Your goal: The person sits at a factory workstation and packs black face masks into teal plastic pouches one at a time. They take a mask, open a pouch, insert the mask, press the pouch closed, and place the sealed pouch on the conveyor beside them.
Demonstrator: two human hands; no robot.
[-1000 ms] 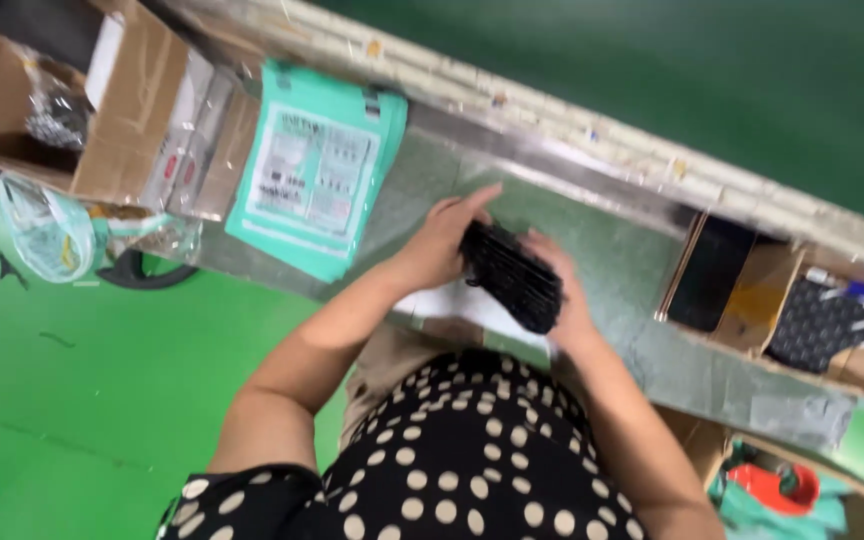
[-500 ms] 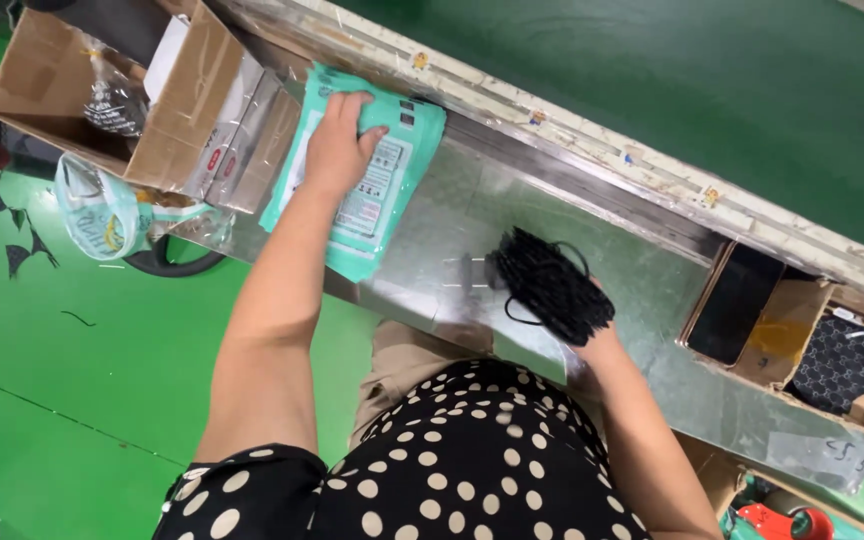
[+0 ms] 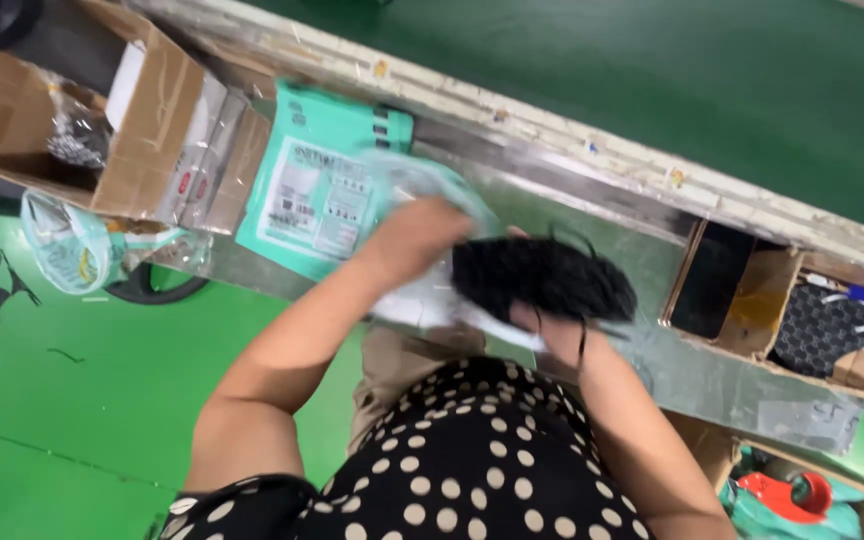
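Note:
My right hand (image 3: 544,330) grips a bundle of black mesh fabric (image 3: 542,278) above the metal worktable (image 3: 642,270). My left hand (image 3: 422,235) holds a clear plastic bag (image 3: 422,300) that drapes beside and under the black bundle. Motion blur hides the bag's opening, so I cannot tell whether the bundle is inside it. A stack of teal printed mailer bags (image 3: 322,190) lies flat on the table just left of my left hand.
An open cardboard box (image 3: 82,120) with packets stands at the left end. To the right, an open cardboard box (image 3: 752,300) holds black patterned items (image 3: 824,330). A crumpled plastic bag (image 3: 67,245) hangs at the left. Green floor lies below; a red object (image 3: 782,495) at bottom right.
My left hand has come back from the teal stack, now holding a clear bag, and has met the black bundle. My right hand lifted the bundle slightly leftward.

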